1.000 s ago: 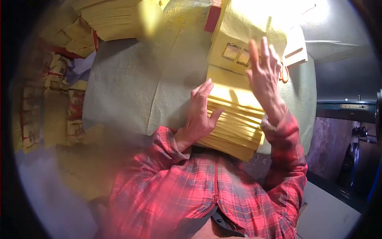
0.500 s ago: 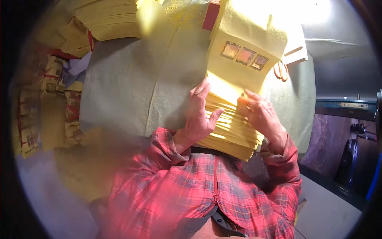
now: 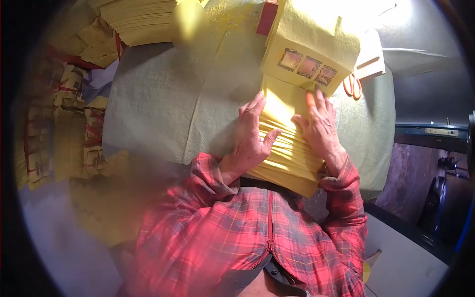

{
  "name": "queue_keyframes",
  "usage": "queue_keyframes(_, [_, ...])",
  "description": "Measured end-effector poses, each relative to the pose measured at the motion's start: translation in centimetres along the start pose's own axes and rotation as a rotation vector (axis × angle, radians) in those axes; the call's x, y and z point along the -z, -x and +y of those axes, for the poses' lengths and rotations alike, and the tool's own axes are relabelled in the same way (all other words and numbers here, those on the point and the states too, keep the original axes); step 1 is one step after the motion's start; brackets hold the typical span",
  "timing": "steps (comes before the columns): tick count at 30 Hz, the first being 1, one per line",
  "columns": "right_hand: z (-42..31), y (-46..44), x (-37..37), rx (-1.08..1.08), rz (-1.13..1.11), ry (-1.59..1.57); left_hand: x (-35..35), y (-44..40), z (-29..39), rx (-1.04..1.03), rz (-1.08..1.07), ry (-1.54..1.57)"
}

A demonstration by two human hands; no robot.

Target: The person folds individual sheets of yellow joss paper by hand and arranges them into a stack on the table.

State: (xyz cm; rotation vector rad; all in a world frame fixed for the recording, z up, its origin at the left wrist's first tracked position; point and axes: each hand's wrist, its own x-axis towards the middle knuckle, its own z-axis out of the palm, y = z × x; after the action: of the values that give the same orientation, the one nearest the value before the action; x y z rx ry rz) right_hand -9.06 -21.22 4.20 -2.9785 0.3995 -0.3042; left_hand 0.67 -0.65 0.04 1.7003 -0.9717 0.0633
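Observation:
A thick stack of folded yellow paper [image 3: 289, 166] lies in front of my body, its layered edges fanned toward me. My left hand [image 3: 252, 136] rests along the stack's left side, fingers stretched forward and thumb apart over the layers. My right hand [image 3: 320, 121] lies on the right part of the stack with its fingers extended. Its fingertips reach the lower edge of a yellow sheet [image 3: 316, 42] printed with three small framed pictures in pink and dark ink. That sheet bends upward beyond my hands, and its far end is washed out by bright light.
Orange-handled scissors [image 3: 352, 86] lie right of the printed sheet, beside a pale block [image 3: 370, 62]. A red block [image 3: 267, 18] sits at its left. A large yellow paper stack [image 3: 141, 22] stands far left on the cloth-covered table [image 3: 153, 109]. Red-tied bundles [image 3: 94, 131] are piled left.
My right hand has moved forward, its curled fingers straightening out on the paper. The printed sheet's near edge now stands out from the sheet beneath. My left hand stays nearly in place.

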Motion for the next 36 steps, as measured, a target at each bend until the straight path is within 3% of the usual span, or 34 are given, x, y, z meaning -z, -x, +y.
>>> queue_keyframes(1, [-0.1, 0.1, 0.0, -0.037, 0.091, 0.025, 0.0, 0.0, 0.0, -0.007, -0.002, -0.006])
queue_keyframes(10, [0.4, 2.0, -1.9, 0.0, 0.135, -0.11, 0.1, -0.1, 0.4, 0.03, 0.019, 0.031])
queue_keyframes(14, [1.2, 1.7, -0.8, 0.02, 0.2, -0.16, 1.1, -0.8, 0.8, 0.162, 0.005, 0.091])
queue_keyframes(21, [1.8, 1.7, -0.2, -0.04, 0.211, -0.2, 1.2, -3.6, 0.6, 0.028, 0.035, -0.006])
queue_keyframes(26, [2.9, 1.5, 0.3, 0.026, 0.212, -0.147, 0.5, -3.4, 0.6, 0.056, -0.034, 0.027])
queue_keyframes(29, [8.2, 0.4, 5.4, 0.006, 0.379, -0.102, 0.7, -2.8, 0.0, 0.192, -0.068, 0.109])
queue_keyframes(33, [13.4, -1.8, 16.1, -0.035, 0.646, 0.023, 0.2, -2.6, -0.7, 0.129, -0.059, 0.054])
queue_keyframes(36, [12.9, -2.8, 19.2, -0.073, 0.727, -0.037, 0.3, -2.7, -0.4, 0.164, -0.073, 0.065])
